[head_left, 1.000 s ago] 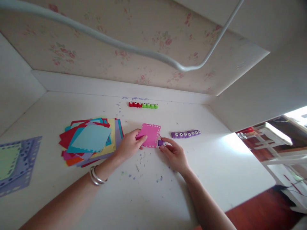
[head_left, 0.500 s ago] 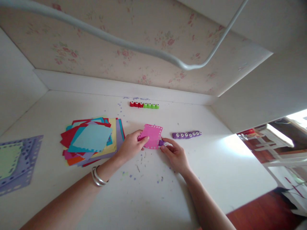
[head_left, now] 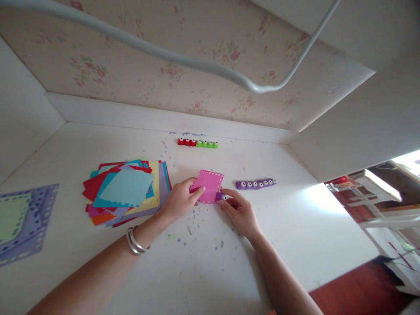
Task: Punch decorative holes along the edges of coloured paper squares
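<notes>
A pink sheet of paper (head_left: 210,186) with small holes punched along its edges is pinched at its left side by my left hand (head_left: 182,197), thumb on top. My right hand (head_left: 239,210) is closed on a small purple craft punch (head_left: 220,197) with a white button, held at the paper's lower right edge. Whether the paper sits inside the punch's slot is too small to tell. To the right of the paper stands a row of similar purple punches (head_left: 256,184). Farther back is a row of red and green punches (head_left: 197,143).
A pile of coloured paper sheets (head_left: 126,188) lies left of my left hand. Purple and pale green punched sheets (head_left: 46,227) lie at the far left. Tiny paper bits (head_left: 181,240) dot the white table (head_left: 197,280). A white cable (head_left: 197,66) crosses above, before the flowered wall.
The purple punch has turned slightly in my right hand, and more of its white button shows. The pink paper and my left hand have barely moved.
</notes>
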Motion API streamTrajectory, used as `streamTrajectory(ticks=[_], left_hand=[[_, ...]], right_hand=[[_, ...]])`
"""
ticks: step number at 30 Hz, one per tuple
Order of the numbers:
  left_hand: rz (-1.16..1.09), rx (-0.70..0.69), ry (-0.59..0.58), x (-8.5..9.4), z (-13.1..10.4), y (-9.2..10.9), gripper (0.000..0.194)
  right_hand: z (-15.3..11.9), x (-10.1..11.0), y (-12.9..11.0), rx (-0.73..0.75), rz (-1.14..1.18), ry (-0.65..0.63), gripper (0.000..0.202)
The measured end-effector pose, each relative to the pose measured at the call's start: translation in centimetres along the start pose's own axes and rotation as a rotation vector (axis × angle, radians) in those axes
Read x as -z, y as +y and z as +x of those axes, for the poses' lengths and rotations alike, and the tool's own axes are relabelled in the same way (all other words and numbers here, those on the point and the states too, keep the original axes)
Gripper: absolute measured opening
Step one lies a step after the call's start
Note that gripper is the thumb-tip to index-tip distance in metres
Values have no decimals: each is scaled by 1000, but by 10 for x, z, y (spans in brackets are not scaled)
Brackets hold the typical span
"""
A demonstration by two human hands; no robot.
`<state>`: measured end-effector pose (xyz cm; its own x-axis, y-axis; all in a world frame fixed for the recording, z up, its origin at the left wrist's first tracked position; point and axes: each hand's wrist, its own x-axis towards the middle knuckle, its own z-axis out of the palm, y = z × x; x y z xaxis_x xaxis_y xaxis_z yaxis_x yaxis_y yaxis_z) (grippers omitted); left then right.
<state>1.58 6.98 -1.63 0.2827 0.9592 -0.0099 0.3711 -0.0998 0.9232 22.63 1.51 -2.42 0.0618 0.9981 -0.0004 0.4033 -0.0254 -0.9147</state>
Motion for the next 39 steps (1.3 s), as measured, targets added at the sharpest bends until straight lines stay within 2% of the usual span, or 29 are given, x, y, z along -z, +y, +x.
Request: streamTrajectory(ticks=[5, 19, 24, 32, 36, 39], left_hand=[[55, 25, 41, -4, -1, 0, 24], [148, -18, 75, -6, -1, 2, 24], [180, -29, 133, -9, -2, 1, 26], [331, -33, 106, -12, -2, 2, 26], [350, -23, 69, -14, -7, 3, 37], [349, -142, 139, -12, -12, 6, 49]], right_hand=[[1, 0, -2, 72, -18, 1, 30], [2, 1, -3, 14, -93, -38, 31], [1, -2, -4, 27, -101, -12, 29], [2, -4, -3, 9, -134, -2, 31], [3, -3, -5, 34, -110, -16, 30], [4, -1, -7, 12, -71, -37, 30]])
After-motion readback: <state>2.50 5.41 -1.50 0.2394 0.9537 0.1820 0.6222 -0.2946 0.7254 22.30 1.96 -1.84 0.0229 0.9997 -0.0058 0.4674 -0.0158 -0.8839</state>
